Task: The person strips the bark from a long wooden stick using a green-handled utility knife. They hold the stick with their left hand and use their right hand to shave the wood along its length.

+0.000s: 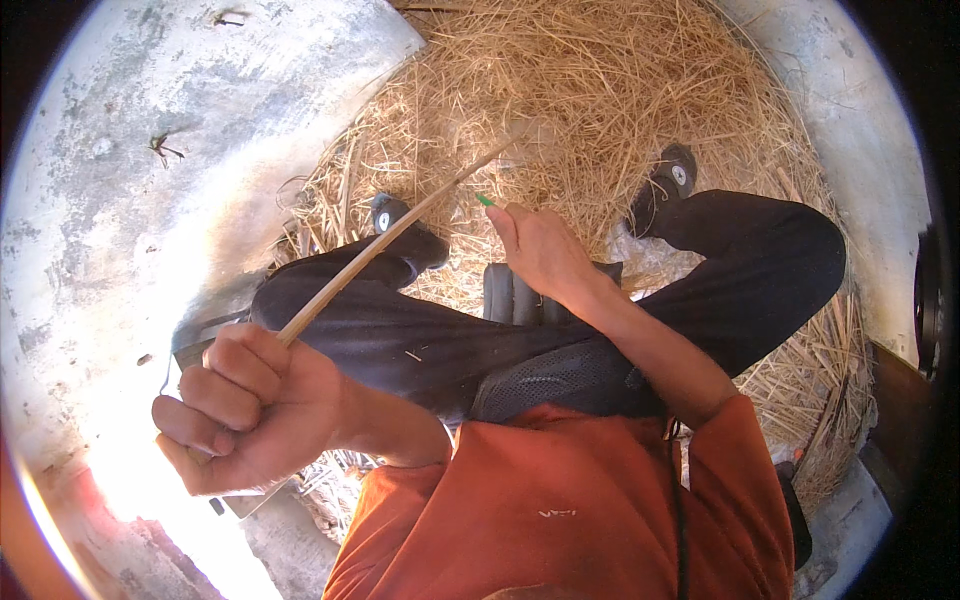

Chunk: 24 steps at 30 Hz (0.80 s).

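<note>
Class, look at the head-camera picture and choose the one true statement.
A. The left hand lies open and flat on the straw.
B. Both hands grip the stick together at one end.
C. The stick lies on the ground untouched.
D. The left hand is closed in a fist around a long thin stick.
D: the left hand is curled shut around the lower end of the stick, which slants up over the straw; the right hand is apart, pinching something small and green.

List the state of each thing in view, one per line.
Left hand: fisted around the stick's near end.
Stick: held, slanting up and away over the legs.
Right hand: closed, pinching a small green piece.
Straw: loose, heaped on the ground.
Legs: bent, resting on the straw.
</note>
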### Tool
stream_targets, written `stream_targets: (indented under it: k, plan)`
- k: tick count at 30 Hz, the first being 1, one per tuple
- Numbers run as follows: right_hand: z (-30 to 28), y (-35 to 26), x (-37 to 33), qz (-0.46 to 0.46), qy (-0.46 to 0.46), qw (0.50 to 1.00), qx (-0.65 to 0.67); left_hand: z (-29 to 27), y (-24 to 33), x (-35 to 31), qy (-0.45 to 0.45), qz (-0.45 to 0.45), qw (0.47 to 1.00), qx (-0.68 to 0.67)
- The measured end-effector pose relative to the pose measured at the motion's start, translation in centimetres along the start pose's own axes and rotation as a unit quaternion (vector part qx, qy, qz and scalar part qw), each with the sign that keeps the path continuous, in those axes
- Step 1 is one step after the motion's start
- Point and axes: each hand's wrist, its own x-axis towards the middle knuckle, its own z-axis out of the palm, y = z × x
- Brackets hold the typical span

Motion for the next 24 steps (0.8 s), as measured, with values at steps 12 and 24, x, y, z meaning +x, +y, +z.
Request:
stream_targets:
  k: [12,24]
  plan:
    - [0.6,5.8,3.5,0.059,0.013,0.996,-0.064,0.3,-0.1,0.2,-0.010,-0.015,0.999,-0.033]
    - [-5.4,-10.1,-5.4,-0.126,-0.070,0.968,0.206,-0.6,0.2,-0.1,-0.073,-0.004,0.997,-0.031]
